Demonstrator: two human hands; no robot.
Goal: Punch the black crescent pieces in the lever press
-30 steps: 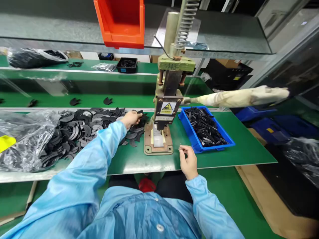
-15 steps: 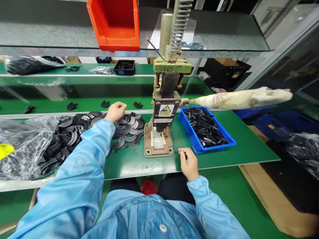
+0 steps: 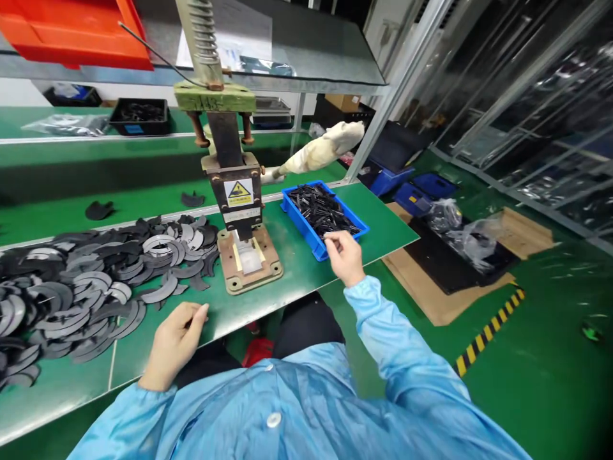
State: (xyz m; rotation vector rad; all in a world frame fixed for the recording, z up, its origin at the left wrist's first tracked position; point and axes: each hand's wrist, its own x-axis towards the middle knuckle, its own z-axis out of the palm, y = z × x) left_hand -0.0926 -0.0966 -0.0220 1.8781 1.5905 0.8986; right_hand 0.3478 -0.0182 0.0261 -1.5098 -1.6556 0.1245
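Observation:
My right hand (image 3: 345, 257) reaches over the front edge of a blue tray (image 3: 309, 237) filled with small black strip-like parts (image 3: 320, 211). Its fingers are pinched together by the parts; whether a piece lies between the fingertips is hidden. Just off the bench's front edge, my left hand (image 3: 177, 342) is loosely closed, with no part showing in it. To its left spreads a pile of black and grey crescent-shaped parts (image 3: 96, 291). Between the hands stands a hand press (image 3: 239, 198), with a pale translucent block (image 3: 249, 257) on its base.
The press's wrapped lever (image 3: 320, 150) sticks out rightward above the tray. Behind the pile, two dark curved pieces (image 3: 99, 210) rest on a green surface. A black bin (image 3: 140, 117) and an orange bin (image 3: 71, 32) are farther back. Cardboard (image 3: 431, 294) lies at right.
My left hand has come back from above the crescent pile to the bench's front edge. My right hand has moved to the blue tray. The view has turned rightward.

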